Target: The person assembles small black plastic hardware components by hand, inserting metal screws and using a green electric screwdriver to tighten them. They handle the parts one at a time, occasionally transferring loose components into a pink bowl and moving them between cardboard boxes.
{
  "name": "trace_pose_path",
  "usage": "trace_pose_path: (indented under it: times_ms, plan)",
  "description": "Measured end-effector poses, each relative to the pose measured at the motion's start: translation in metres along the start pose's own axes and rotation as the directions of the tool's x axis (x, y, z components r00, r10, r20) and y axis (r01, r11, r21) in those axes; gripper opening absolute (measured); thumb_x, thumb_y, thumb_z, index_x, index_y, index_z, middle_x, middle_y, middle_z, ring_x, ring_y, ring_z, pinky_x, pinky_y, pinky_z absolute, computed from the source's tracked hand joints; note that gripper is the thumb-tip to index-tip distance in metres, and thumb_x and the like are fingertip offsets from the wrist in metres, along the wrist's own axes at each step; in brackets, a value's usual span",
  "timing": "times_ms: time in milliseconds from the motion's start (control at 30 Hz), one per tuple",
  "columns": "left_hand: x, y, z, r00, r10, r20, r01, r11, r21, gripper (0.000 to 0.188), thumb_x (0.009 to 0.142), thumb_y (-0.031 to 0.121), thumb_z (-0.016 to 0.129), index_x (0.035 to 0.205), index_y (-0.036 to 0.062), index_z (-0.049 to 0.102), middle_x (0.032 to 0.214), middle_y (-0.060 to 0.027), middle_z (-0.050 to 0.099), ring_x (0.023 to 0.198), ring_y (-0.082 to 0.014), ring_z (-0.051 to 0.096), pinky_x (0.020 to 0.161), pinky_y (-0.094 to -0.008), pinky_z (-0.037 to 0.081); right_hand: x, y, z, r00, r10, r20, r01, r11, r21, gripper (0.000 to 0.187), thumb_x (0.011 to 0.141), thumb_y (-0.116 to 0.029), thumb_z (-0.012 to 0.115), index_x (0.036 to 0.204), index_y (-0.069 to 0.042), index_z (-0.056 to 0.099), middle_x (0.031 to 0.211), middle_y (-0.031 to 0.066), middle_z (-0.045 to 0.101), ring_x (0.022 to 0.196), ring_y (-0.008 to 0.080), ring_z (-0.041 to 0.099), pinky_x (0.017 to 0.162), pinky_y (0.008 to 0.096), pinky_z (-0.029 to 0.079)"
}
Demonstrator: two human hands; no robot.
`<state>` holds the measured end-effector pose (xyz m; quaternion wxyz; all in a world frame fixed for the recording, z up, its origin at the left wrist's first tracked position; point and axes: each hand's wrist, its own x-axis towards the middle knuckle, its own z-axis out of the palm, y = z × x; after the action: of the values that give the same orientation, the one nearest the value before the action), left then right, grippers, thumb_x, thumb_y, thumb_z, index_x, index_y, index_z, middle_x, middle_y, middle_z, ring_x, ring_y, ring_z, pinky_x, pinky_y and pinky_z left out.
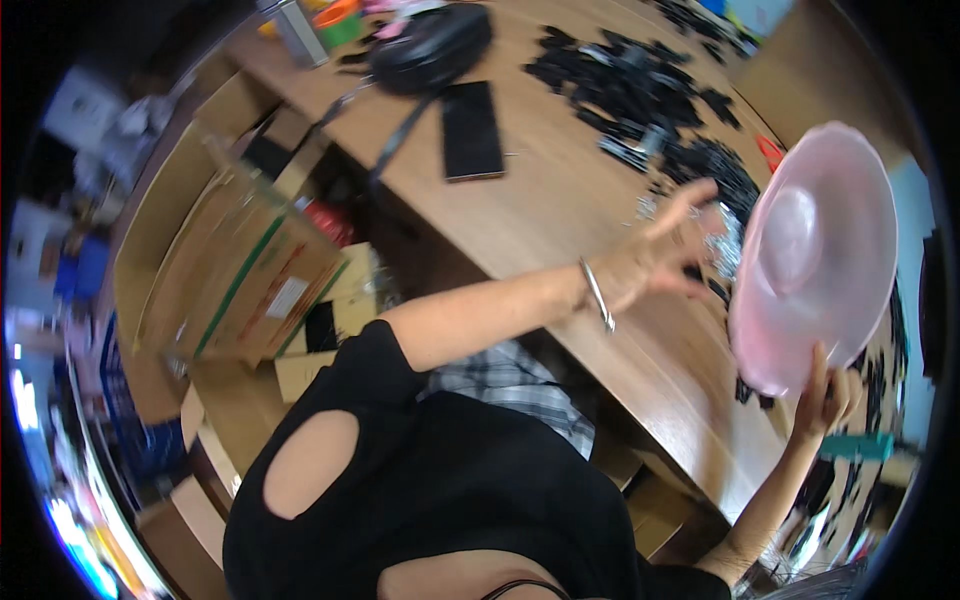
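My right hand (829,400) pinches the lower rim of a pink plastic basin (850,230). The basin is tipped up on its side above the right part of the table, and its hollow inside faces me. Reaching over the tabletop, my left hand (668,248) has its fingers spread and somewhat blurred; nothing shows in it, and a gap separates it from the basin. A metal bangle (598,295) circles that wrist. Beyond the fingers, small shiny silver pieces (728,250) lie beside dark pieces (705,165), partly hidden by the basin.
A pile of black parts (640,90) covers the far side of the wooden table (560,210). A black phone-like slab (472,130) and a black bag (432,48) lie at the far left. Open cardboard boxes (240,270) stand left of the table. A teal object (858,446) sits near my right wrist.
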<state>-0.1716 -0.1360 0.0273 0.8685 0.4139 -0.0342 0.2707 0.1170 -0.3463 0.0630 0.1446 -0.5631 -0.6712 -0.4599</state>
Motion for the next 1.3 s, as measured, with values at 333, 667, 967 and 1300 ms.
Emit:
trace_pose_path:
  times_ms: [333, 667, 967, 1300]
  plan:
    - [-0.158, 0.009, 0.019, 0.930, 0.001, -0.367, -0.100, 0.963, -0.251, 0.073, 0.081, 0.016, 0.050, 0.141, 0.0121, 0.008, 0.133, -0.0177, 0.037, 0.118, -0.0263, 0.045, 0.093, -0.0417, 0.043, 0.071, -0.109, 0.014, 0.929, 0.197, 0.314, -0.351, 0.194, 0.916, 0.071, 0.076, -0.012, 0.062, 0.136, -0.006, 0.026, 0.129, 0.0185, 0.035, 0.117, 0.0325, 0.041, 0.091, 0.0425, 0.043]
    - [-0.269, -0.046, 0.021, 0.848, 0.378, -0.371, -0.304, 0.921, 0.242, 0.084, 0.077, 0.015, 0.060, 0.142, 0.0083, 0.007, 0.140, -0.0122, 0.029, 0.129, -0.0207, 0.027, 0.106, -0.0356, 0.024, 0.086, -0.216, 0.004, 0.327, -0.444, 0.834, -0.941, -0.230, 0.247, 0.058, 0.085, -0.001, 0.048, 0.138, -0.003, 0.022, 0.125, 0.0193, 0.045, 0.109, 0.0287, 0.052, 0.082, 0.0375, 0.050]
    - [-0.447, 0.124, -0.050, -0.032, 0.958, -0.283, 0.651, 0.235, 0.722, 0.063, 0.069, 0.031, 0.075, 0.118, 0.0053, 0.044, 0.117, -0.0147, 0.050, 0.108, -0.0284, 0.048, 0.094, -0.0383, 0.038, 0.136, -0.291, 0.015, 0.171, -0.568, 0.805, -0.985, -0.070, 0.159, 0.036, 0.086, -0.003, 0.049, 0.121, 0.003, 0.046, 0.118, 0.0139, 0.052, 0.099, 0.0282, 0.057, 0.070, 0.0388, 0.057]
    - [-0.532, 0.220, -0.070, 0.334, 0.937, -0.097, 0.941, -0.338, -0.028, 0.041, 0.057, 0.032, 0.076, 0.087, 0.0101, 0.058, 0.088, -0.0017, 0.060, 0.082, -0.0210, 0.055, 0.073, -0.0354, 0.037, 0.141, -0.316, 0.033, 0.219, -0.494, 0.841, -0.952, 0.080, 0.296, 0.030, 0.086, -0.007, 0.049, 0.114, 0.001, 0.055, 0.108, 0.0117, 0.058, 0.095, 0.0199, 0.059, 0.082, 0.0321, 0.049]
